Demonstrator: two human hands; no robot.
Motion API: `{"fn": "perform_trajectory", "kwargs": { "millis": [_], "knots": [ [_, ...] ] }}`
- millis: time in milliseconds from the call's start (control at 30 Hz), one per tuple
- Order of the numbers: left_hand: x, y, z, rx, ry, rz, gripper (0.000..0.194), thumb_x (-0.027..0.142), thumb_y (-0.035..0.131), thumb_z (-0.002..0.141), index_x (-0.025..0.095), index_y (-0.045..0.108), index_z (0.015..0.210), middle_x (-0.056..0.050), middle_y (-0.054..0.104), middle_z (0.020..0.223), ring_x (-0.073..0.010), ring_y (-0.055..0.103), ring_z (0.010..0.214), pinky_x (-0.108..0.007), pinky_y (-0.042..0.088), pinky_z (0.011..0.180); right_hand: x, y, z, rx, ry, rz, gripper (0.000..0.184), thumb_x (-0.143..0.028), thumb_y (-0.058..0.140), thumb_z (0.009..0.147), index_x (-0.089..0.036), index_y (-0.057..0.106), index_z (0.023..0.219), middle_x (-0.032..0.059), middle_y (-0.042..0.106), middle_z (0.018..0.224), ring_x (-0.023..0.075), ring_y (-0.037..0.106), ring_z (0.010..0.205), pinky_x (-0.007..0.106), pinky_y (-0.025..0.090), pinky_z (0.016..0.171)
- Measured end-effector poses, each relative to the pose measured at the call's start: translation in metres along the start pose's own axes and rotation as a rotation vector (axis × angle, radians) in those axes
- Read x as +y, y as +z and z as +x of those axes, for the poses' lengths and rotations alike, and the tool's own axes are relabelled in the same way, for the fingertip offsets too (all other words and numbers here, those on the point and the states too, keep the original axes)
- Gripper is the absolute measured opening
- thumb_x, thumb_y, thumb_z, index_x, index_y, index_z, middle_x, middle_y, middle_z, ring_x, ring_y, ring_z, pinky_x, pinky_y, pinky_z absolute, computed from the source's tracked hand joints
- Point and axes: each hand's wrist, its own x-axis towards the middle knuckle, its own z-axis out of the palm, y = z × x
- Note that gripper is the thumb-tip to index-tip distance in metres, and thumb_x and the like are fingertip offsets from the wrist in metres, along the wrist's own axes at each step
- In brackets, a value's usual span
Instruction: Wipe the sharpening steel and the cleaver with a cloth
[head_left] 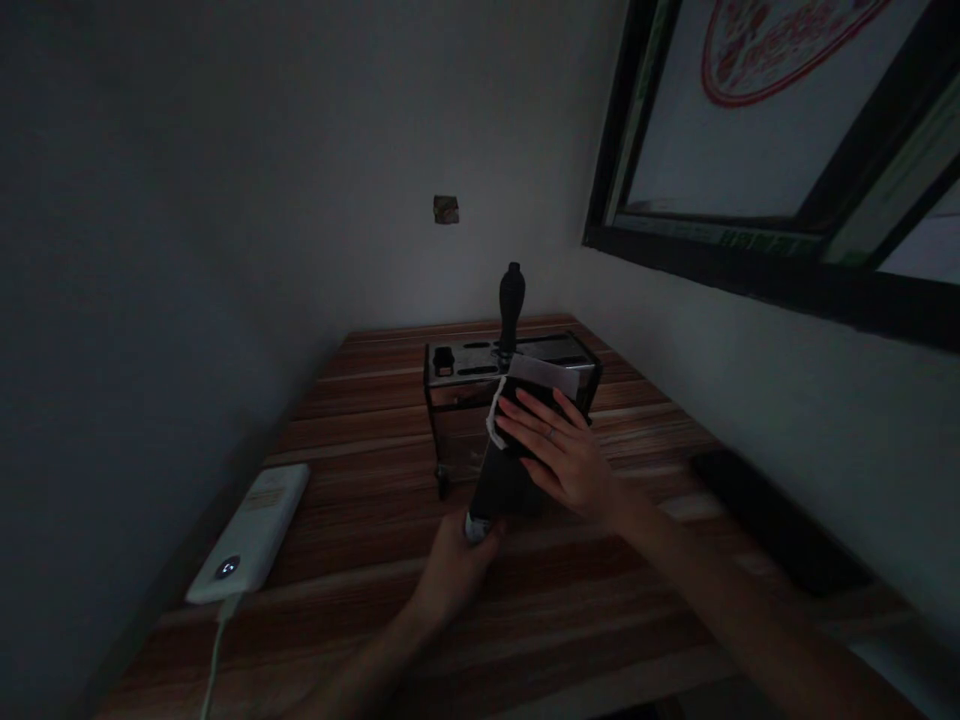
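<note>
Cleaver-like blade point(506, 485) is slanting away from the left hand point(455, 562) grasping its near end. The right hand point(561, 448) is holding dark cloth point(513, 442) against it.

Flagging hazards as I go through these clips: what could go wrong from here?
1. The right hand lies over a dark cloth on a flat, blade-like tool; if the edge is sharp, which I can't tell, a slip might cut the fingers.
2. The left hand holds only the tool's near end, so uneven pressure could twist it.
3. The metal rack appears close to the tool's far end, so a jerk might knock it.
</note>
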Motion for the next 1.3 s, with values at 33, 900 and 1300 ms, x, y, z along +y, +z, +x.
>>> {"fn": "perform_trajectory", "kwargs": {
  "millis": [33,900,1300],
  "knots": [
    [0.001,0.0,0.0,0.001,0.007,0.001,0.018,0.031,0.055,0.075,0.013,0.056,0.071,0.002,0.048,0.062,-0.0106,0.04,0.057,-0.019,0.035,0.053,0.003,-0.002,0.003,0.013,0.014,0.004,0.045,-0.023,0.034,0.092,-0.017,0.033,0.137,0.0067,0.042,0.14,0.019,0.024,0.136,0.046,0.015,0.111],
    [0.003,0.0,0.0,0.022,-0.006,-0.026,0.018,0.032,0.061,0.072,0.014,0.06,0.066,-0.001,0.06,0.061,-0.0155,0.055,0.063,-0.02,0.043,0.056,0.001,-0.002,0.004,0.049,0.06,0.017,0.046,-0.021,0.034,0.092,-0.019,0.032,0.138,0.0063,0.041,0.141,0.0207,0.024,0.136,0.05,0.016,0.11],
    [0.0,-0.001,-0.002,-0.013,0.023,-0.081,0.015,0.021,0.055,0.065,0.012,0.063,0.074,-0.002,0.063,0.065,-0.0162,0.057,0.063,-0.023,0.046,0.058,-0.051,0.024,-0.037,-0.056,-0.064,0.092,0.042,-0.019,0.034,0.093,-0.018,0.038,0.134,0.0027,0.044,0.139,0.015,0.023,0.136,0.039,0.009,0.112]
  ]
}}
